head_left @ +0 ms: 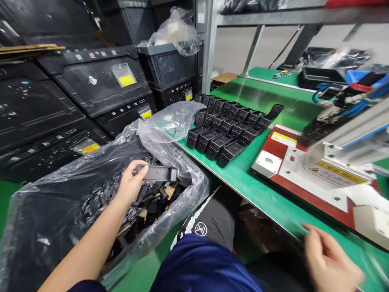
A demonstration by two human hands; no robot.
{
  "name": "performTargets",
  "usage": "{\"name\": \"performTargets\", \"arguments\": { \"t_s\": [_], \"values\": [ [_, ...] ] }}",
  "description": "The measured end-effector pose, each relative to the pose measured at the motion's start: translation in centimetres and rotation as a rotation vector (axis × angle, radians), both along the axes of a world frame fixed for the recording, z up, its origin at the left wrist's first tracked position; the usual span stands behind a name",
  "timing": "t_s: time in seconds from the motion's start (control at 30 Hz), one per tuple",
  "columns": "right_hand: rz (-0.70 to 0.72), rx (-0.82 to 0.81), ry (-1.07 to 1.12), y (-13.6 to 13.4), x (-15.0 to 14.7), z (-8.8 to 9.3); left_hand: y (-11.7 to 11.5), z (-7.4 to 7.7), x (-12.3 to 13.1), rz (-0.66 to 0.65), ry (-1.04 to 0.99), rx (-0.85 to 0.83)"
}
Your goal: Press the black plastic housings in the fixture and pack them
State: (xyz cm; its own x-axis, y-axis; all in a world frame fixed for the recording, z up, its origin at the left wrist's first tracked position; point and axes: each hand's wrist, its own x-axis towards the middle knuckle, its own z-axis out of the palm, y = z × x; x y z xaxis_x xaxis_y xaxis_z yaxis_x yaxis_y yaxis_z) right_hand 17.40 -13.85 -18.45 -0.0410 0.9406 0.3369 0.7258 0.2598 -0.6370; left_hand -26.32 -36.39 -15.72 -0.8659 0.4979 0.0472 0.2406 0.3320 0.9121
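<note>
A black part [158, 173] is pinched at one end by the left hand [129, 184] over the parts bag [146, 134], nine o'clock of the desk [243, 178]. The right hand [330, 259], blurred at five o'clock, is spread, empty. So thinly held, the part could be dropped or snagged.

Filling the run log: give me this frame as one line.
left hand: holds black part over lined bin | right hand: empty, blurred, by green bench edge | bench: black housings in rows
</note>
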Motion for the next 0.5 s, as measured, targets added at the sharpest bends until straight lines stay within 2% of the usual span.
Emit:
{"name": "performTargets", "arguments": {
  "t_s": [0.07, 0.13, 0.2, 0.27, 0.37, 0.43, 0.5],
  "values": [
    [0.22, -0.206, 0.166, -2.0, -2.6, 1.3, 2.2, 1.7, 3.3, -0.085, -0.094, 0.139],
    [0.469, -0.564, 0.354, -3.9, -5.0, 2.4, 4.7, 2.8, 6.9, -0.185, -0.153, 0.257],
    [0.617, -0.874, 0.622, -5.3, -6.6, 3.1, 7.0, 3.5, 10.5, -0.291, -0.058, 0.293],
    [0.679, -1.074, 0.912, -6.1, -7.2, 3.3, 8.8, 3.9, 14.0, -0.419, 0.151, 0.262],
    [0.704, -1.214, 1.238, -6.7, -6.2, 3.0, 10.3, 4.7, 18.5, -0.623, 0.452, 0.231],
    [0.667, -1.304, 1.358, -7.1, -5.2, 2.3, 10.7, 5.2, 20.7, -0.714, 0.65, 0.25],
    [0.612, -1.409, 1.406, -7.5, -4.3, 1.3, 11.0, 5.8, 22.2, -0.775, 0.764, 0.267]
  ]
}}
